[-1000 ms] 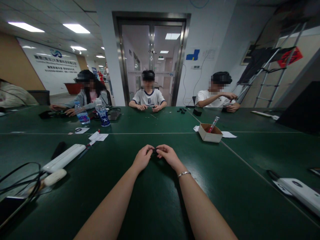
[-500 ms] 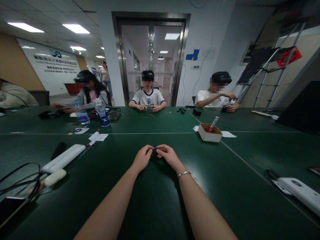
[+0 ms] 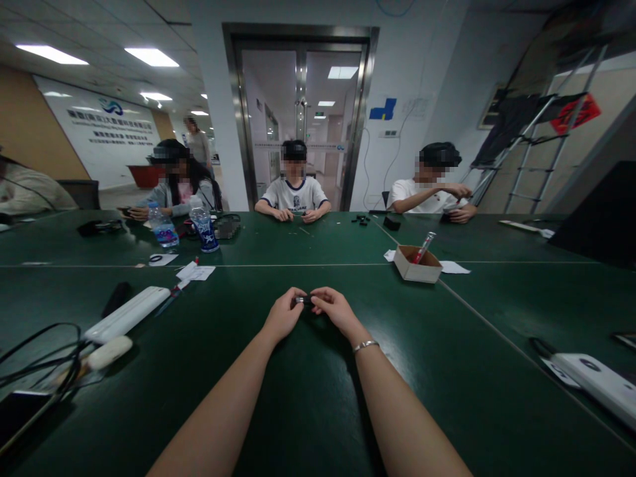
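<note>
The small dark part [image 3: 308,301] is in your two hands, just above the green table [image 3: 318,411], near its middle and straight in front of you. At the far side of this wide table sit three people [image 3: 293,192]. On it lie two long white devices [image 3: 126,313], one to each side of you, one cardboard box [image 3: 416,265] and two water bottles [image 3: 203,228]. Your left hand [image 3: 284,313] and your right hand [image 3: 338,309] meet at the fingertips, and both are pinched narrow on the part. Its long axis runs left to right, from one hand to the other. It is one piece only, black, with a silvery end toward your left hand; it is too small to tell more.
</note>
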The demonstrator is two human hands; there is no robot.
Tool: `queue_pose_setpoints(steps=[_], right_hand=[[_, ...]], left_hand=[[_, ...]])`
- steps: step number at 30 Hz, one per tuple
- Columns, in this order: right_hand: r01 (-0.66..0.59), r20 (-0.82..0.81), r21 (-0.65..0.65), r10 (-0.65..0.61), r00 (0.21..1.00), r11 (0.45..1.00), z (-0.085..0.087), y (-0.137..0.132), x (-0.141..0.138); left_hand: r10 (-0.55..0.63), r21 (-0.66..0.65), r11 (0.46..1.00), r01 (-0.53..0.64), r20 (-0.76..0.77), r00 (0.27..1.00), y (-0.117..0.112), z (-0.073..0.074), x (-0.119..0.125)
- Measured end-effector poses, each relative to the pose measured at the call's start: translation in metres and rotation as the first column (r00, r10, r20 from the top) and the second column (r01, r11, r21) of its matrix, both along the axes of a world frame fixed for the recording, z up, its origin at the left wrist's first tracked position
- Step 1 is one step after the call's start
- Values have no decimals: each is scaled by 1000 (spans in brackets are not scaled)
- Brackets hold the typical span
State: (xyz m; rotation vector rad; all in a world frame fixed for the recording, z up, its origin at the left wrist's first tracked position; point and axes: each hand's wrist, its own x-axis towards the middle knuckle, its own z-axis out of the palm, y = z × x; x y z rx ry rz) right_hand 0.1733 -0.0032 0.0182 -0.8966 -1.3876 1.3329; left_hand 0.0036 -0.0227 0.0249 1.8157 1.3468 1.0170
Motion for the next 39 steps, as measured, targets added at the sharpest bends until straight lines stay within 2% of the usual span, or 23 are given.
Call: queue_pose_setpoints(steps=[6, 13, 24, 39], right_hand=[[4, -12, 4, -4, 1000, 1000, -2, 2, 0], [10, -14, 10, -10, 1000, 1000, -2, 1, 0], [13, -17, 4, -13, 1000, 1000, -5, 2, 1], [8, -7, -11, -8, 1000, 1000, -4, 3, 0]], left_hand=[[-1, -8, 1000, 2, 36, 999, 3, -4, 0], [-18, -46, 999, 21, 76, 997, 0, -1, 0], [0, -79, 997, 5, 61, 998, -2, 3, 0], [21, -43, 999, -20, 23, 1000, -1, 2, 2]])
